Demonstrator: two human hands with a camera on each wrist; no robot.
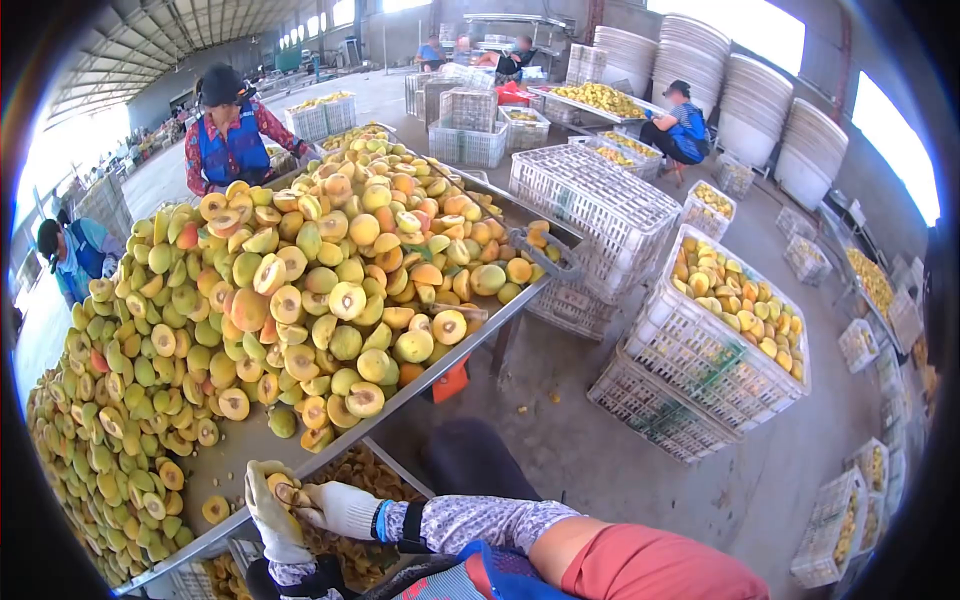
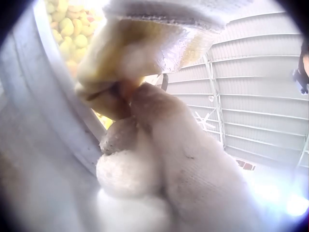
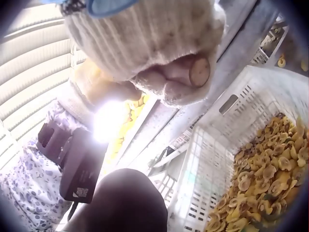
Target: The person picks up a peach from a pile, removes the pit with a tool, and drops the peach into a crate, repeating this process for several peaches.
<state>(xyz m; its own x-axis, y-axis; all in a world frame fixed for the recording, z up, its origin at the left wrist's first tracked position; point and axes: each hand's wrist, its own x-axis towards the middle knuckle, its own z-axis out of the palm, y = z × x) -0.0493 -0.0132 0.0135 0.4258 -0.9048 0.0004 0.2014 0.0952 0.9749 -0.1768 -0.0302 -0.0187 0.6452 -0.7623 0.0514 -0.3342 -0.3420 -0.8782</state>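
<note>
My two hands wear white knit gloves and meet at the near edge of a metal table (image 1: pixel 400 400). My left hand (image 1: pixel 268 508) (image 2: pixel 145 150) grips a yellow peach half (image 1: pixel 281 489) (image 2: pixel 130 48) with its cut face up. My right hand (image 1: pixel 338 508) (image 3: pixel 159 53) is curled round a small tool whose round wooden handle end (image 3: pixel 199 71) shows, and it is pressed against the same peach half (image 3: pixel 96 84). The tool's working end is hidden. A big heap of halved peaches (image 1: pixel 300 270) covers the table above my hands.
Under the table edge stands a white crate (image 3: pixel 207 159) of peach halves (image 1: pixel 350 545). More white crates (image 1: pixel 715 350), some full of fruit, stand on the concrete floor to the right. A person in red and blue (image 1: pixel 228 135) works across the table, with others further back.
</note>
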